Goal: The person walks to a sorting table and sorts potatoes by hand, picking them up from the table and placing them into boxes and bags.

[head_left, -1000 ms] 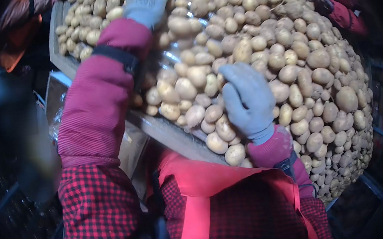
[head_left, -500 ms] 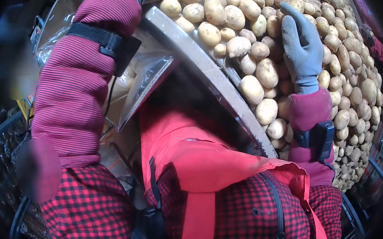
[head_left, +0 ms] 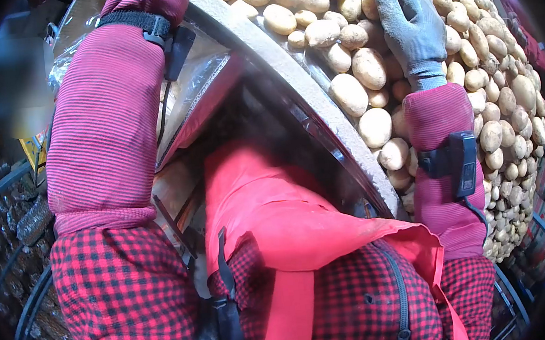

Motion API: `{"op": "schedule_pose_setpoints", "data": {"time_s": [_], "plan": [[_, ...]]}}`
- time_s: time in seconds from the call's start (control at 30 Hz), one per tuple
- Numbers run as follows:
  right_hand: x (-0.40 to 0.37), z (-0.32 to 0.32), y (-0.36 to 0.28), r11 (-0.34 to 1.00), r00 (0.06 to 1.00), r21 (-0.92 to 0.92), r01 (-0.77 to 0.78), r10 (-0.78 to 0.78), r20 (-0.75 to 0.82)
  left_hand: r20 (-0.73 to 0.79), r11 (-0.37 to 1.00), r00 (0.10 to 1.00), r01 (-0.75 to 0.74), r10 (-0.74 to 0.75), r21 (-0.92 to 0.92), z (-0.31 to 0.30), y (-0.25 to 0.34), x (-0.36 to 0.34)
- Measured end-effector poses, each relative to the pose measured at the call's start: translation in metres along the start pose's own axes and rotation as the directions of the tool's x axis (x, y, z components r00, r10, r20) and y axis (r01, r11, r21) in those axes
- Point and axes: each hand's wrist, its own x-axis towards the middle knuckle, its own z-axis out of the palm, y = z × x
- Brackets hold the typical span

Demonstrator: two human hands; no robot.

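Observation:
A big heap of pale yellow potatoes fills the upper right, lying on a table with a pale rim. My right hand, in a grey glove, lies flat on the potatoes near the rim with its fingers spread, and no potato is clearly gripped. My left arm, in a magenta sleeve, reaches up past the top edge, so my left hand is out of sight. A black strap wraps the left wrist, and a black device sits on the right forearm.
A clear plastic bag hangs under the table rim beside my left arm. A red apron and checked shirt fill the bottom. Dark wire baskets stand at the left. Another person's red sleeve shows at the far right.
The view has dropped towards my body and the table rim has come nearer. My right hand has slid up along the heap. My left hand has gone out of the top of the picture.

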Motion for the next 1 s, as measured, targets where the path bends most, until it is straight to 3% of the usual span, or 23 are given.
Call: {"op": "schedule_pose_setpoints", "data": {"time_s": [0.2,0.3,0.43,0.63,0.7,0.77,0.87,1.0], "plan": [[0.002,0.007,0.01,0.998,0.996,0.005,0.066,-0.066,-0.057,-0.014,1.0,1.0,0.008,-0.008,-0.018,0.002,-0.002,0.0],[0.014,-0.009,0.041,0.917,0.966,-0.305,0.257,-0.235,0.108,-0.018,0.999,1.0,0.012,-0.013,-0.031,0.004,-0.001,0.0],[0.015,-0.01,0.047,0.899,0.966,-0.353,0.259,-0.242,0.093,-0.021,0.999,1.0,0.012,-0.012,-0.037,0.003,-0.001,0.002],[0.012,-0.008,0.042,0.946,0.979,-0.254,0.202,-0.189,0.074,-0.018,0.999,1.0,0.02,-0.021,-0.044,0.003,0.001,0.005],[0.014,-0.007,0.044,0.911,0.96,-0.303,0.279,-0.274,0.061,-0.02,0.999,1.0,0.022,-0.023,-0.044,0.002,0.0,0.004],[0.012,-0.009,0.041,0.918,0.976,-0.331,0.219,-0.207,0.072,-0.018,0.999,0.999,0.027,-0.028,-0.045,0.001,0.001,0.003],[0.012,-0.008,0.035,0.878,0.977,-0.43,0.21,-0.2,0.068,-0.02,0.998,0.999,0.029,-0.031,-0.054,0.001,0.0,0.003],[0.014,-0.004,0.039,0.873,0.968,-0.42,0.246,-0.245,0.058,-0.024,0.998,0.999,0.032,-0.033,-0.049,-0.001,-0.002,0.003]]}}
